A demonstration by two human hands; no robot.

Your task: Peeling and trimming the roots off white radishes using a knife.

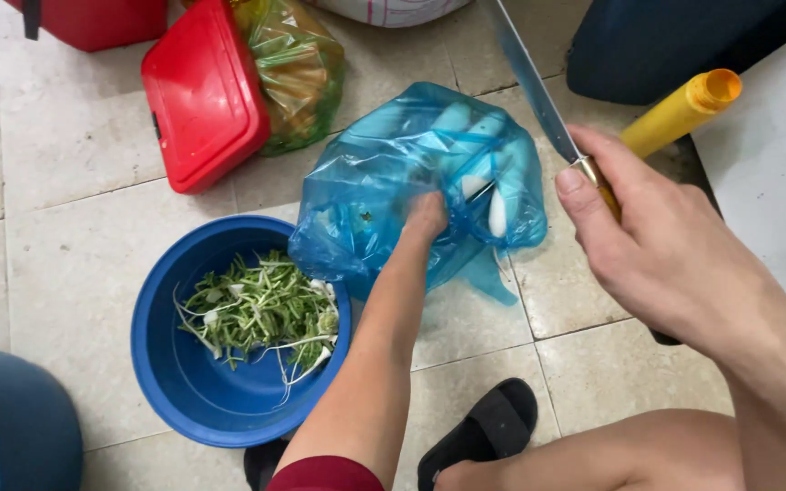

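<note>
Left grip [426, 216] clutches crinkly blue bag [384, 182]; right grip [657, 245] clasps steel knife [531, 82].

A crumpled translucent blue plastic bag [411, 173] lies at centre; at eleven o'clock of it, a clear plastic bag of yellow-green contents [297, 68] beside a red rectangular lidded plastic box [204, 95].

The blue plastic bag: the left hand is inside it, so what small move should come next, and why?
Probably close the left hand on one white vegetable piece and draw it out of the blue plastic bag. The right hand already holds the knife raised, blade clear of the bag.
</note>
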